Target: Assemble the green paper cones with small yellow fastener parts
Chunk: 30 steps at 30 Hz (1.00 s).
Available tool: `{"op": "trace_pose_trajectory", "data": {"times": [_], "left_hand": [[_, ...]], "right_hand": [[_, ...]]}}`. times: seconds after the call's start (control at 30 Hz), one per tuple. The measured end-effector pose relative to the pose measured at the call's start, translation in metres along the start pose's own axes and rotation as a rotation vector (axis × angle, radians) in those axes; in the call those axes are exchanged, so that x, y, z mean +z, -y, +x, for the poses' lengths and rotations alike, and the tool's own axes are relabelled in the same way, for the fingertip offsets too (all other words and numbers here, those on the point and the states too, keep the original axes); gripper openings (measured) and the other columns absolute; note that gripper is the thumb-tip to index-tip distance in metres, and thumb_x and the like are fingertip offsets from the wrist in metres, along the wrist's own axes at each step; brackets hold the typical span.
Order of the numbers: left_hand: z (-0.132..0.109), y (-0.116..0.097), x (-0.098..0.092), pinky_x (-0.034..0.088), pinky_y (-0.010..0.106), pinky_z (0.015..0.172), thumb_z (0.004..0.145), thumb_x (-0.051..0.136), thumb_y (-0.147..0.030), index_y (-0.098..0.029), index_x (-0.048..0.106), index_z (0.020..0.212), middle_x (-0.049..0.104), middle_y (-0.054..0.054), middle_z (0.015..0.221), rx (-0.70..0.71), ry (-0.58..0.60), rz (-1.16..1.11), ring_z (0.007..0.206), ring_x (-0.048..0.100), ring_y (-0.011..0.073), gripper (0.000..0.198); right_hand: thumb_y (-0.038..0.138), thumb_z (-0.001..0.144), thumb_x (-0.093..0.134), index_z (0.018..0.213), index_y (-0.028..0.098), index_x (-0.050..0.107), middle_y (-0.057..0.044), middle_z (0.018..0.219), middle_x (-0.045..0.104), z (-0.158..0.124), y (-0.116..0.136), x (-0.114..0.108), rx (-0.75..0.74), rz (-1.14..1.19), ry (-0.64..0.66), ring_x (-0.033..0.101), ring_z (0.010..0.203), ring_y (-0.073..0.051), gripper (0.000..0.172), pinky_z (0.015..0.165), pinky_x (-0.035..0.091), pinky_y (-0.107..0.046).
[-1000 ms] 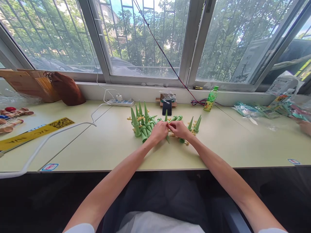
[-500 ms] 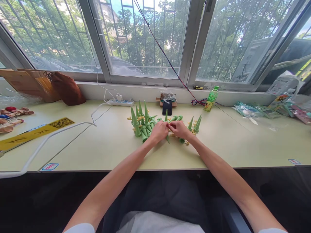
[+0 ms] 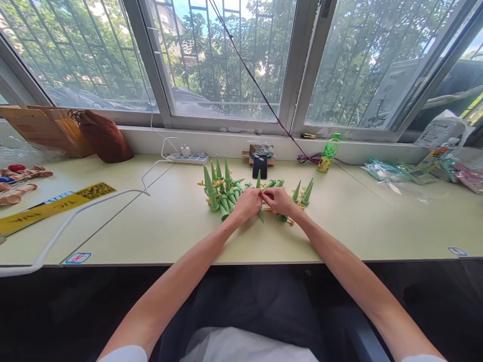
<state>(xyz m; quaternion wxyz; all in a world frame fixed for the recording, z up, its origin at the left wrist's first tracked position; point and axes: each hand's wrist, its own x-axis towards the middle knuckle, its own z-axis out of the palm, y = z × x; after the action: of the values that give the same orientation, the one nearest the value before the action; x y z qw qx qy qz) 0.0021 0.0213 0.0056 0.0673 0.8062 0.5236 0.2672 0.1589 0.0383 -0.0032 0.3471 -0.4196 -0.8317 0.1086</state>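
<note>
My left hand [image 3: 249, 202] is closed with its fingertips pinched around a green plant watering spike [image 3: 261, 217], whose pointed end sticks out below the fingers. Its upper part is hidden. Touching the left fingertips, my right hand [image 3: 279, 200] is also in a pinch; the small part between its fingers is too hidden to make out. Several green spikes [image 3: 209, 191] with yellow valves stand or lie left of my hands. Two upright spikes [image 3: 307, 193] are on the right, beside loose yellow valves [image 3: 290, 221]. Behind my fingers another green tip [image 3: 258, 179] points up.
A black phone [image 3: 259, 167] lies behind the spikes, before a small cardboard box [image 3: 246, 154]. A green bottle [image 3: 328, 154] stands back right. A power strip [image 3: 192, 159] and white cable [image 3: 94, 203] are left, with a brown bag [image 3: 103, 138]. Plastic packets [image 3: 383, 170] lie far right.
Both hands keep the same pinch at the same place. The view has shifted very slightly; nothing else visibly differs.
</note>
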Motion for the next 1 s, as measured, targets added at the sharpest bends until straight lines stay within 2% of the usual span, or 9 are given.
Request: {"op": "trace_pose_trajectory", "data": {"times": [0.7,1.0], "left_hand": [[0.001,0.001,0.0003,0.047,0.031,0.083,0.091,0.039,-0.018,-0.015,0.068,0.089,0.065,0.011,0.091,0.011,-0.002,-0.016,0.091,0.062,0.0205,0.029],[0.001,0.0014,0.0002,0.047,0.031,0.083,0.091,0.039,-0.017,-0.015,0.068,0.089,0.065,0.011,0.091,0.008,0.001,-0.019,0.091,0.063,0.0205,0.029]], "right_hand": [[0.028,0.088,0.048,0.059,0.018,0.048,0.001,0.055,0.049,0.0,-0.0007,-0.0003,-0.003,0.005,-0.004,0.036,0.053,-0.011,0.031,0.054,0.026,-0.026],[0.029,0.088,0.047,0.06,0.017,0.053,0.0,0.056,0.052,0.0003,-0.0012,-0.0004,0.002,-0.002,0.008,0.037,0.053,-0.011,0.031,0.055,0.027,-0.027]]}}
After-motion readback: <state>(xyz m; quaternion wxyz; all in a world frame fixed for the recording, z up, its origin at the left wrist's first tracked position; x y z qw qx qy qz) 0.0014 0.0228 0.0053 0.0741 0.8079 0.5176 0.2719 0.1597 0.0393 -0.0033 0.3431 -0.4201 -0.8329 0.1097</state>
